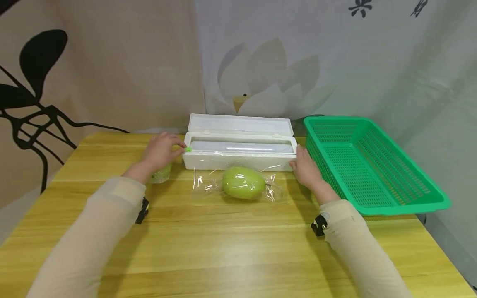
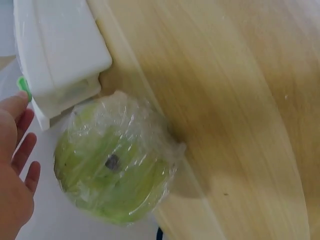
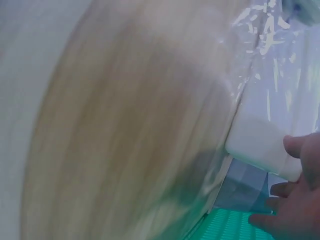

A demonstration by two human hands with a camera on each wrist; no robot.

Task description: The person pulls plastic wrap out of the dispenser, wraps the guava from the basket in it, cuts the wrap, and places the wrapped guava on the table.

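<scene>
My left hand (image 1: 158, 152) pinches the green slide cutter (image 1: 189, 149) at the left end of a white cling film dispenser (image 1: 193, 162). The dispenser's lid (image 1: 240, 124) stands up, showing the film roll (image 1: 242, 146). My right hand (image 1: 307, 169) grips the dispenser's right end, thumb on its front in the right wrist view. Clear film (image 1: 208, 184) hangs from the front over a smooth green fruit (image 1: 243, 183) lying on its side. Beside the left wrist sits a film-wrapped green fruit (image 2: 115, 190), mostly hidden in the head view.
A green plastic basket (image 1: 406, 165) stands at the right, close to my right forearm. The wooden table (image 1: 223, 252) runs back to a printed curtain (image 1: 130, 62). Something yellowish is partly hidden behind the right wrist.
</scene>
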